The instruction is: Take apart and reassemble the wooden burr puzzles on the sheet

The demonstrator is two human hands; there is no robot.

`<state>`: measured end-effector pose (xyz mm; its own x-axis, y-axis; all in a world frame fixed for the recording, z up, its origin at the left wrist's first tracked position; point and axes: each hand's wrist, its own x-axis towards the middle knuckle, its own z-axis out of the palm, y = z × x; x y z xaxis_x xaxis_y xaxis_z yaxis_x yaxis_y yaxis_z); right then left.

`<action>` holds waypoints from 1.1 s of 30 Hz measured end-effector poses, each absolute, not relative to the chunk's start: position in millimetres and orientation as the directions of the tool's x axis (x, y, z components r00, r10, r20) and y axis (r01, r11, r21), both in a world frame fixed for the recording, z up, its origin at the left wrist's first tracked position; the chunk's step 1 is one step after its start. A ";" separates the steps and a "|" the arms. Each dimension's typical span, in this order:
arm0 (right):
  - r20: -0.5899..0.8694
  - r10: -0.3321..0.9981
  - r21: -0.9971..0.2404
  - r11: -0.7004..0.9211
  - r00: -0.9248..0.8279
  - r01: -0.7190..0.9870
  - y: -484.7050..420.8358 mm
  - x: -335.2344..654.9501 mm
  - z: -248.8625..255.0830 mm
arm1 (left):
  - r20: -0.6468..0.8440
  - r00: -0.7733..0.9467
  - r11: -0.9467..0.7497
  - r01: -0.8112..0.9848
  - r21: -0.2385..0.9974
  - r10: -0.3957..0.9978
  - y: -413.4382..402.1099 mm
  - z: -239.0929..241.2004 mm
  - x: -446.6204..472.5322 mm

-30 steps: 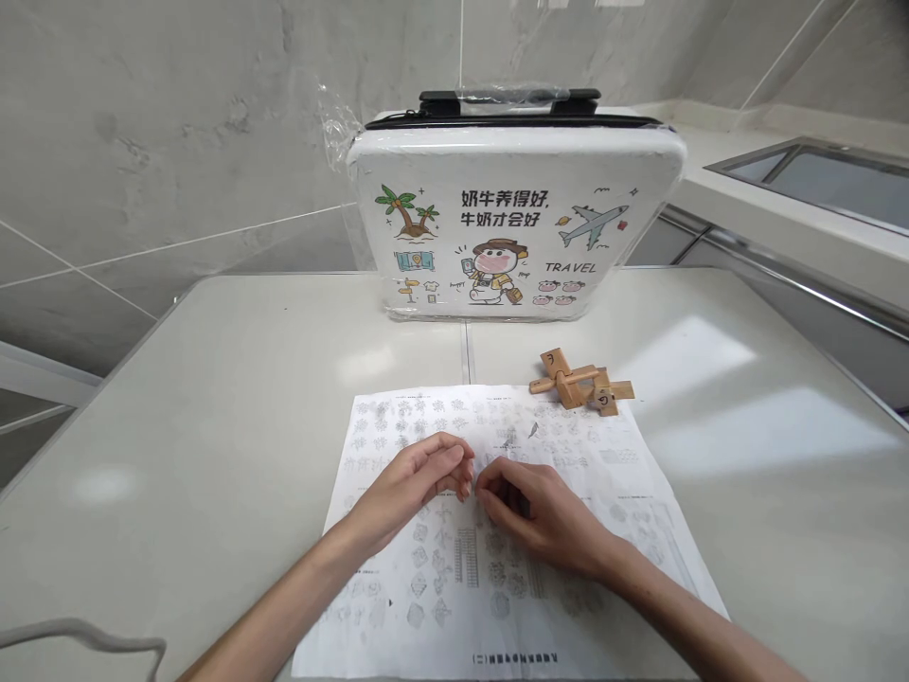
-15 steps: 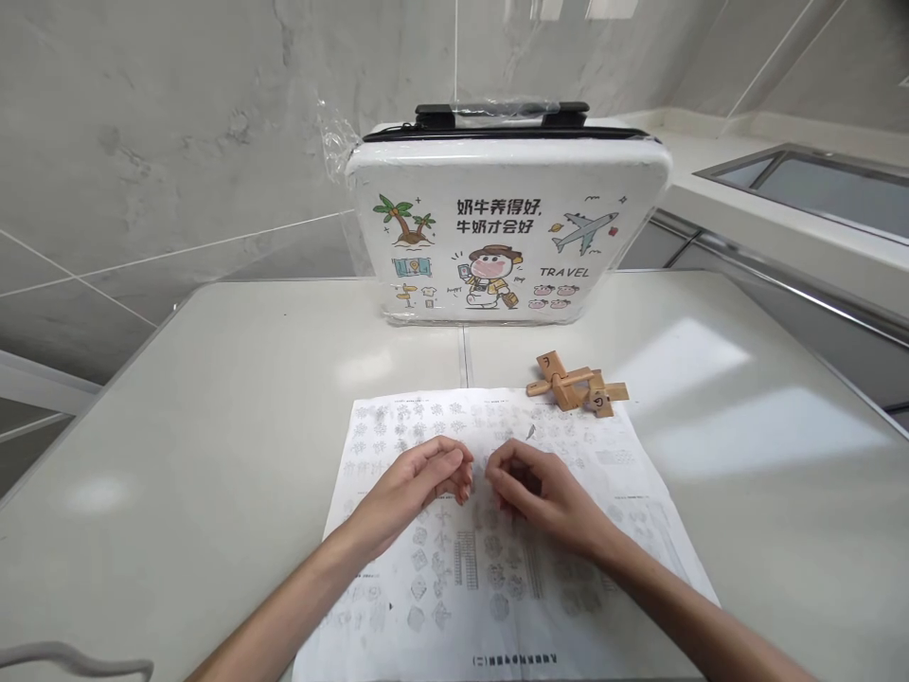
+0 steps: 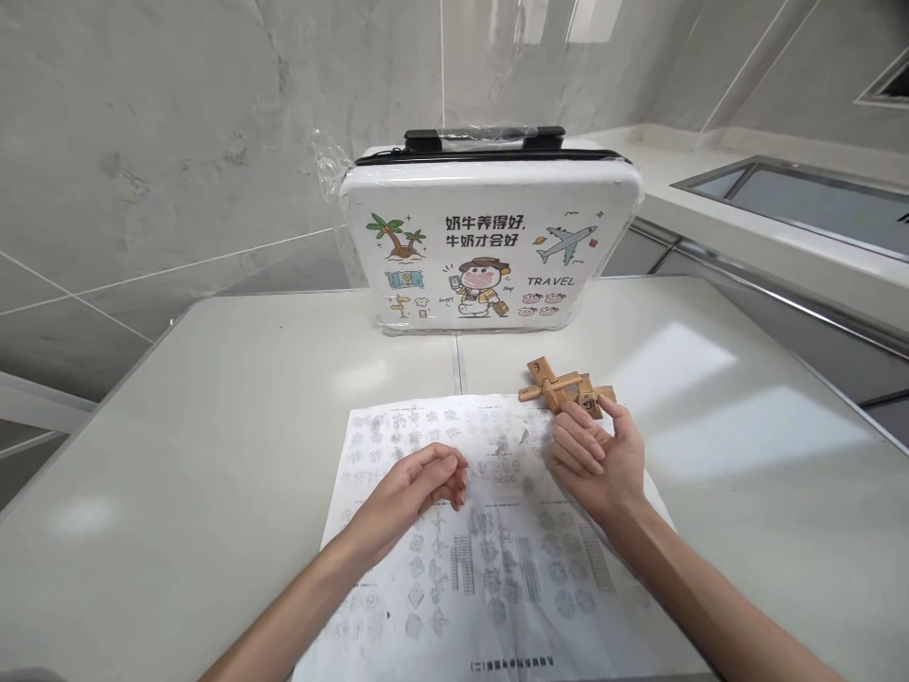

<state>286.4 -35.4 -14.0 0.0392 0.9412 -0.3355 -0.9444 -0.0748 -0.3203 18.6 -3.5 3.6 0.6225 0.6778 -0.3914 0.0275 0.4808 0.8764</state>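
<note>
My left hand [image 3: 420, 480] rests on the printed sheet [image 3: 398, 578], its fingers loosely curled with a gap to the thumb and nothing visible in them. Farther right, my right hand [image 3: 603, 459] is at the sheet's far right edge, partly turned palm up. Its fingers are bent and the thumb stands apart from them. Just beyond its fingertips lies a small cluster of notched wooden puzzle pieces [image 3: 546, 385], some bearing black marks. One marked wooden block [image 3: 588, 404] shows between the index finger and thumb; whether they touch it I cannot tell.
A white case [image 3: 490, 189] with cartoon prints and a black handle stands upright at the back of the pale table [image 3: 213, 455], wrapped in clear plastic. Behind it rises a grey tiled wall [image 3: 177, 142]. A ledge with a framed panel [image 3: 816, 199] is at the right.
My right hand has moved right and away from me to the wooden pieces, turning its palm up and parting its thumb. My left hand has stayed nearly still. The view has shifted slightly.
</note>
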 end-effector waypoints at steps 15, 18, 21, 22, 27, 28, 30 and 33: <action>-0.227 0.971 0.036 -0.066 -0.072 -0.997 -27.8 300.5 -35.0 | -0.381 0.621 0.465 0.029 0.885 0.685 -4.0 4.8 19.4; -0.215 0.975 0.031 -0.059 -0.064 -0.998 -27.3 302.3 -36.4 | -0.378 0.620 0.461 0.028 0.887 0.688 -4.5 4.8 19.6; -0.224 0.974 -0.007 -0.041 -0.038 -0.999 -26.8 303.6 -34.5 | -0.377 0.620 0.463 0.026 0.886 0.688 -4.8 4.8 19.6; -0.228 0.973 -0.026 -0.035 -0.028 -0.999 -26.5 304.1 -33.3 | -0.376 0.621 0.463 0.024 0.886 0.688 -4.9 4.8 19.7; -0.246 0.966 -0.263 0.014 0.082 -0.965 -24.2 304.7 -25.7 | -0.371 0.623 0.457 0.026 0.889 0.688 -5.5 5.5 20.5; -0.243 0.962 -0.346 0.029 0.120 -0.938 -23.8 303.6 -24.1 | -0.372 0.623 0.455 0.029 0.890 0.688 -5.7 5.8 20.7; -0.217 0.955 -0.529 0.060 0.204 -0.846 -23.7 299.7 -21.1 | -0.373 0.622 0.453 0.033 0.891 0.688 -5.9 6.1 21.1; -0.116 0.951 -0.768 0.097 0.286 -0.633 -26.4 290.6 -18.3 | -0.369 0.621 0.448 0.032 0.894 0.691 -5.9 5.6 21.1</action>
